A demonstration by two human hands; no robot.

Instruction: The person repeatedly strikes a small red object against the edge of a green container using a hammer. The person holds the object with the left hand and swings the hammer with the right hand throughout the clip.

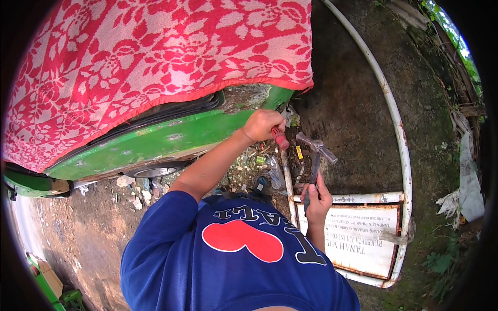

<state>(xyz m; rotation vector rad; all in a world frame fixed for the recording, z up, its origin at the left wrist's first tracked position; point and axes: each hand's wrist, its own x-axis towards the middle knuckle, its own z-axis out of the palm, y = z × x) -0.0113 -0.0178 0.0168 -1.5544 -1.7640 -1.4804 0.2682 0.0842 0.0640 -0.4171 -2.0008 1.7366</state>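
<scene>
My left hand point(263, 125) is closed round a red-handled screwdriver point(280, 139) at the corner of a green car body point(171, 132). The handle's butt sticks out of the fist toward the right; its blade is hidden behind my hand and the car's edge. Bare, corroded metal point(244, 98) shows on the panel just above my wrist. In my right hand point(317, 202) is a hammer point(317, 147), gripped by its dark handle with the metal head up. The hammer head hangs a short way right of the screwdriver's butt, apart from it.
A red and pink floral blanket point(171, 57) covers the car's top. To the right, a rusty white pipe frame point(397, 119) carries a white sign board point(363, 241). Rubble and litter point(254, 163) lie under the car, near its wheel point(155, 170). Plants point(443, 262) grow at the far right.
</scene>
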